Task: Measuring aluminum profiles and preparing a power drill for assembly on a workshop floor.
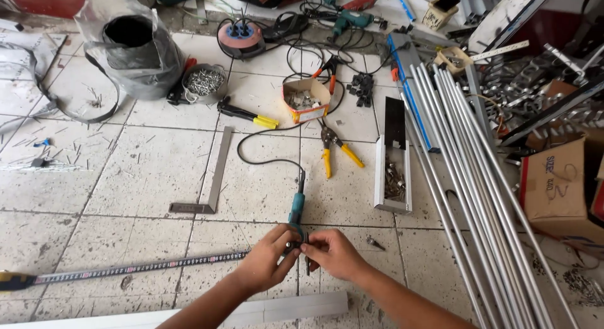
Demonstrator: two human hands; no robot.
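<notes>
Both my hands meet at the near end of a teal corded drill (297,210) lying on the tiled floor (126,178). My left hand (267,261) is closed around the chuck end, thumb and fingers pinching it, and my right hand (332,253) is closed on a small dark bit (307,265) or key right beside it; which of the two I cannot tell. The drill's long axis runs away from me, near to far, with its black cable (264,154) looping off toward the far side. The working end sits between my two hands, about equally close to both, touching each.

A measuring tape (138,268) stretches along the floor to the left of my left hand, and a steel square (211,178) lies further out on the left. Beyond the drill are yellow-handled snips (336,151). A small open cardboard box (305,100) with an orange edge holds screws, far of the snips. To the right lie long metal tubes (465,190), and at the far right edge a brown carton (557,187) carries handwritten marks on its side.
</notes>
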